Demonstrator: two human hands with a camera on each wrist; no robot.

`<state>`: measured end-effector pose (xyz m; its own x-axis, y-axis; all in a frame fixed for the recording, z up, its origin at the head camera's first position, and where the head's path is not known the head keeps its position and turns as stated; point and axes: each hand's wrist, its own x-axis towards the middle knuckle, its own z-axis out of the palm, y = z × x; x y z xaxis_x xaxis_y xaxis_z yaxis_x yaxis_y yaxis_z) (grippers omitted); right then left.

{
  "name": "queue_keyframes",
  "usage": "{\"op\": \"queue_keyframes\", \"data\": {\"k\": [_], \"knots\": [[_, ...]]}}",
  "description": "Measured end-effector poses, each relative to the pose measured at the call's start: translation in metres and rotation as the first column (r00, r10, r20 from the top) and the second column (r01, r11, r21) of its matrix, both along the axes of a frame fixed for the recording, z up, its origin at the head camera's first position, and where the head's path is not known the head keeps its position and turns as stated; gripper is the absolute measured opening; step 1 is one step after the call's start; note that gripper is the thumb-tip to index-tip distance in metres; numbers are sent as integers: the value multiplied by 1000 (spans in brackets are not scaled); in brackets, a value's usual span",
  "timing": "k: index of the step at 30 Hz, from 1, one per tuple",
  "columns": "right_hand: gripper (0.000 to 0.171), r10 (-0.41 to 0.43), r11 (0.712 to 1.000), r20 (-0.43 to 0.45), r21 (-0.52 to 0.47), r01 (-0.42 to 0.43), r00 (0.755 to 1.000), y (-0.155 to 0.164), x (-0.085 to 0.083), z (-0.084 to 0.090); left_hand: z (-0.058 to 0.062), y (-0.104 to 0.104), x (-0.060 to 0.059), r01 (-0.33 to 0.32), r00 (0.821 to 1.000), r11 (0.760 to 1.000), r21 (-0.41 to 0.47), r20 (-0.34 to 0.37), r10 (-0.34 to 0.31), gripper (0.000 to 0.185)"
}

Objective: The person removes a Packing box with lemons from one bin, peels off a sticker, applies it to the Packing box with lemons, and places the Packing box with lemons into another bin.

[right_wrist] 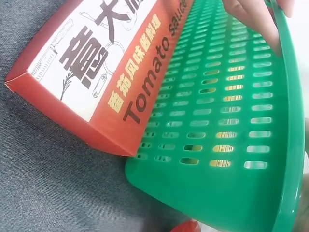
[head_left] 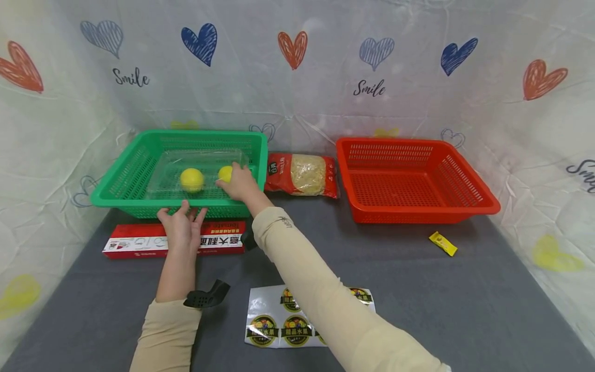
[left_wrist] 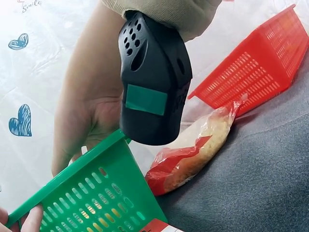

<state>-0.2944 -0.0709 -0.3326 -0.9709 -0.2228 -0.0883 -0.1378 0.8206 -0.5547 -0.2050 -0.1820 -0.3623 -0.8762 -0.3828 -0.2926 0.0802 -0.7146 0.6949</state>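
Observation:
My left hand [head_left: 178, 230] grips the front rim of the green basket [head_left: 109, 191]; its fingers [right_wrist: 253, 19] show at that rim in the right wrist view. Inside the basket lies a clear plastic box [head_left: 165, 165]. One round yellow fruit [head_left: 192, 180] sits in the middle of the box. Reaching over the rim, my right hand [head_left: 240, 183] pinches a second yellow fruit [head_left: 225, 173] at the right end of the box, thumb and fingers around it. In the left wrist view the basket wall hides most of the fruit and the fingertips.
A red pasta box [head_left: 135, 240] lies before the green basket. Between the baskets is a red bag [head_left: 302, 174] of pale food. The red basket [head_left: 418, 214] stands at right, with a yellow packet [head_left: 443, 243] in front. A sticker sheet [head_left: 265, 299] lies under my right forearm.

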Motion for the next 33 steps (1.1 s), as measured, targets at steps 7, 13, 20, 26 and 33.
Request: {"op": "queue_keyframes", "data": {"k": [7,13,20,26,33], "knots": [[70,-15,1000,31,-8,16,999,-2,-1,0,0,0,0,0,1000,1000,-18,9,0,47],[70,12,1000,54,-11,-11,998,-1,-3,-1,-1,1,1,4,1000,1000,-28,-1,-4,44],[63,66,998,44,-12,-66,997,2,-6,-3,-1,1,1,2,1000,999,-48,-10,-3,42],[54,71,996,30,-55,-69,997,3,-6,-5,-2,2,1,-6,1000,999,-49,-8,5,42],[46,54,987,22,-152,-50,998,4,-6,-6,-4,2,1,-6,1000,999,-47,-16,6,48]]}}
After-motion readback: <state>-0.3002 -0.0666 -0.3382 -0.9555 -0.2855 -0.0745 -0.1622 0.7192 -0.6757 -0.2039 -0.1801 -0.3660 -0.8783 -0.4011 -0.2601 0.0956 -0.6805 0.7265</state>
